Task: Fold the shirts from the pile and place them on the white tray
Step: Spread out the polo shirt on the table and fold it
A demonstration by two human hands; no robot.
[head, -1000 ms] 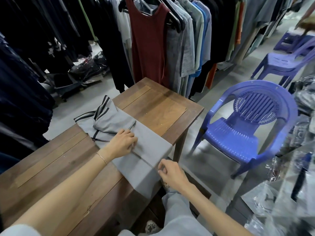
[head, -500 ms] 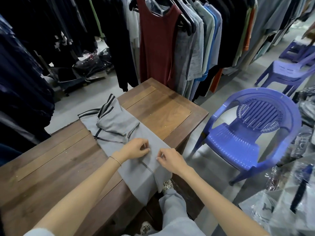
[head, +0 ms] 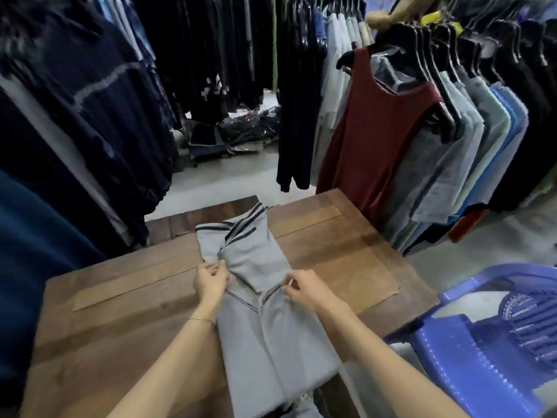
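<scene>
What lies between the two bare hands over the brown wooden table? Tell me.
Head view: the grey fabric shirt with dark-striped collar fills the gap between left hand and right hand; each pinches its edge.

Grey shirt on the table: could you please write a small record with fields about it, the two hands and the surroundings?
garment: grey shirt, striped collar at the far end, near end hanging over the table's edge
support: wooden table
left hand: pinches the shirt's left edge
right hand: pinches the shirt's right edge
nearby: blue plastic chair at right; hanging clothes behind
white tray: not in view
</scene>
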